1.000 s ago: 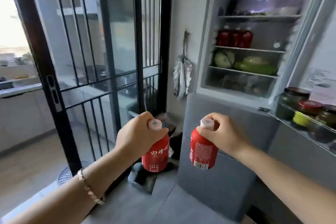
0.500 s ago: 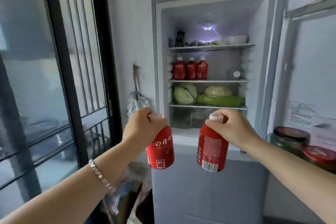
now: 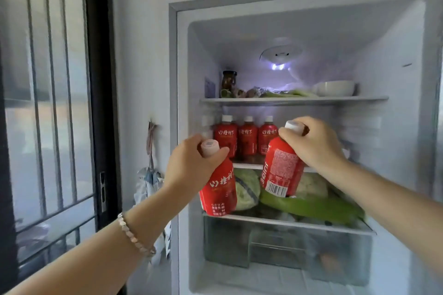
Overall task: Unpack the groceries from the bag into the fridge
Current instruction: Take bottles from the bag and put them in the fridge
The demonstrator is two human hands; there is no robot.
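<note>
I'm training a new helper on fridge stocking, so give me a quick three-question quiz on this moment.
1. True or false: the left hand grips the left bottle near its cap, and the right hand grips the right bottle the same way.
2. How many shelved bottles are visible on the middle shelf? A one, B three, C six.
3. Fill in: the white bowl sits on the ___ shelf.
Key: 1 true; 2 B; 3 top.
</note>
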